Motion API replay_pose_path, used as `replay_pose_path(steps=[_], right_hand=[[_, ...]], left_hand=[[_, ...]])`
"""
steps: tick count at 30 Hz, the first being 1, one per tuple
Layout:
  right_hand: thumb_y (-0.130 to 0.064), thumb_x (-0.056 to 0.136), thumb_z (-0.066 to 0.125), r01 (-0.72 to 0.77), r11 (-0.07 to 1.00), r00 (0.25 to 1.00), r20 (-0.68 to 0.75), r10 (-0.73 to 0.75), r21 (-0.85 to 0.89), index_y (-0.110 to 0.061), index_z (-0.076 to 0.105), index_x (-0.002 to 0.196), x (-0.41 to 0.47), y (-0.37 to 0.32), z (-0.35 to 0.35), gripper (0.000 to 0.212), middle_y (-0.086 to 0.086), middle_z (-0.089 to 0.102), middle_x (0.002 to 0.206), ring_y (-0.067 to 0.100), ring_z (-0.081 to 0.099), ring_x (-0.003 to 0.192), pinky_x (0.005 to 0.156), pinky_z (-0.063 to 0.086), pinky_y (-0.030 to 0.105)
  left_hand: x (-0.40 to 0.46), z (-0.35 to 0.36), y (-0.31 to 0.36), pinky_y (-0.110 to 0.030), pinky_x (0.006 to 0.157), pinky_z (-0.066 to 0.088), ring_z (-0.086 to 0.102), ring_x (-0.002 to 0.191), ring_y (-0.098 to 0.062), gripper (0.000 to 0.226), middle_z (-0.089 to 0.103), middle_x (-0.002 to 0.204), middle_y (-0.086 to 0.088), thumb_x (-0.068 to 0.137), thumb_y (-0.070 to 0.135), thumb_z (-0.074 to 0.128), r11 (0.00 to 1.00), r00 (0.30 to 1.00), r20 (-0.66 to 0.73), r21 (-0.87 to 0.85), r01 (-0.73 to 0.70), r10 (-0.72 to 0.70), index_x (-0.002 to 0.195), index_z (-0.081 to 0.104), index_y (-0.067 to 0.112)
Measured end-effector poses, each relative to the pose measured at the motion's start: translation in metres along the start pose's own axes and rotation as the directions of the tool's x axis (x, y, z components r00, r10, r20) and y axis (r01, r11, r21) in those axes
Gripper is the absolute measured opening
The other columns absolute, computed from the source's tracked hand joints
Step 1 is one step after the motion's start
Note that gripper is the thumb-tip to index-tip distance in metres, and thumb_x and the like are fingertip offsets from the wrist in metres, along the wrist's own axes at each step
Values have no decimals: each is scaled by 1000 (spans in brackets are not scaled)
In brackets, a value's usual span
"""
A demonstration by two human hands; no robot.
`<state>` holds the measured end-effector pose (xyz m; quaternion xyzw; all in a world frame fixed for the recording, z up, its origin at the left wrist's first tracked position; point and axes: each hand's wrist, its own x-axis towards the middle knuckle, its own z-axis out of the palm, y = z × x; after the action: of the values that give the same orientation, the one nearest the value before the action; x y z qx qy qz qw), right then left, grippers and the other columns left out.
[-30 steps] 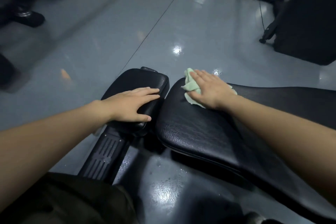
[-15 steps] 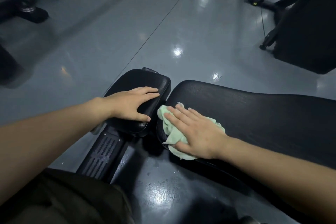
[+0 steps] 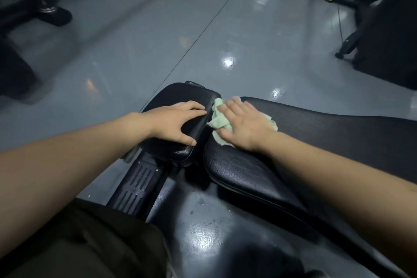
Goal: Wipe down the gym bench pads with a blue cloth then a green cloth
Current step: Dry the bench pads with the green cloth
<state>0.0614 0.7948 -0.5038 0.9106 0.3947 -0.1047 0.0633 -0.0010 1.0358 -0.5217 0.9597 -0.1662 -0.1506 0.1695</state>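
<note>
A long black bench pad point(image 3: 316, 142) runs from the centre to the right. A smaller black seat pad point(image 3: 180, 95) sits just left of it across a narrow gap. My right hand point(image 3: 242, 124) lies flat with straight fingers on a crumpled pale green cloth point(image 3: 220, 119), pressing it onto the long pad's far left corner beside the gap. My left hand point(image 3: 178, 122) rests flat on the small pad, thumb over its near edge. No blue cloth is in view.
The bench's black slotted frame rail point(image 3: 135, 185) runs toward me under the small pad. Glossy grey floor point(image 3: 203, 40) surrounds the bench. Dark machine bases stand at the far left point(image 3: 45, 7) and far right point(image 3: 383, 40). My dark trouser leg point(image 3: 79, 244) fills the bottom left.
My right hand slid the green cloth from the pad's far edge to its near left edge, then back up to the far left corner. My left hand stayed on the small pad.
</note>
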Motion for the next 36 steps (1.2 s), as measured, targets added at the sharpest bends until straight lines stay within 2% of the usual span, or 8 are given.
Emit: replay_pose_path(steps=[3, 8, 12, 18, 24, 28, 31, 36], right_hand=[[-60, 89, 25, 101, 995, 994, -31, -100, 22, -13, 35, 153, -33, -30, 7, 81, 14, 34, 159, 36, 23, 150, 121, 21, 49], [-53, 84, 41, 215, 976, 973, -73, -218, -37, -12, 39, 151, -73, -64, 33, 79, 14, 38, 157, 37, 30, 147, 119, 26, 50], [-52, 83, 56, 171, 983, 979, -102, -177, -60, -11, 37, 152, -71, -66, 34, 82, 14, 37, 158, 35, 29, 148, 120, 24, 49], [-50, 95, 45, 18, 994, 999, -49, -24, -108, -8, 8, 158, -57, -91, 26, 85, 17, 8, 166, 36, 1, 153, 124, 5, 50], [-46, 93, 53, 0, 985, 994, -108, -20, -173, -4, 11, 157, -82, -88, 37, 88, 22, 16, 163, 41, 13, 151, 121, 19, 51], [-25, 96, 42, -3, 965, 979, -196, -50, -262, -1, 16, 156, -124, -65, 48, 69, 23, 25, 160, 42, 26, 147, 116, 29, 51], [-21, 97, 39, -36, 952, 973, -229, -37, -305, -1, 18, 156, -167, -33, 49, 66, 22, 26, 161, 41, 26, 148, 115, 33, 51], [-28, 92, 59, -120, 953, 978, -201, 64, -277, 0, 27, 154, -215, 0, 44, 75, 22, 31, 159, 41, 31, 146, 112, 39, 52]], left_hand=[[3, -1, -1, -28, 114, 30, 25, 146, -9, 88, 19, 159, 18, 85, 51, 72, 1000, 1000, -9, -18, 1, -1, 158, 27, 29], [0, 2, -4, -23, 108, 27, 22, 146, -5, 81, 13, 160, 25, 91, 51, 65, 999, 1000, 14, -40, 27, -27, 158, 23, 35], [-2, 3, -2, -29, 116, 29, 22, 148, -6, 79, 13, 161, 24, 92, 46, 66, 998, 999, 27, -54, 33, -32, 158, 24, 34], [3, -2, 1, -37, 117, 34, 29, 146, -9, 67, 23, 159, 18, 94, 37, 66, 998, 999, 5, -51, 44, -44, 154, 36, 29], [20, -11, 24, -38, 113, 38, 36, 141, -12, 57, 33, 153, 14, 95, 32, 64, 999, 998, -45, -29, 35, -36, 148, 45, 29], [35, -12, 50, -37, 113, 37, 36, 141, -8, 56, 30, 155, 17, 96, 37, 62, 999, 999, -48, -31, -19, 17, 149, 43, 33], [50, -9, 74, -38, 116, 34, 33, 144, -8, 61, 25, 158, 20, 95, 50, 60, 997, 998, -15, -26, -66, 66, 151, 39, 37], [70, -1, 110, -43, 119, 28, 16, 149, -13, 73, 16, 162, 17, 94, 60, 54, 990, 992, 20, 62, -129, 128, 156, 28, 34]])
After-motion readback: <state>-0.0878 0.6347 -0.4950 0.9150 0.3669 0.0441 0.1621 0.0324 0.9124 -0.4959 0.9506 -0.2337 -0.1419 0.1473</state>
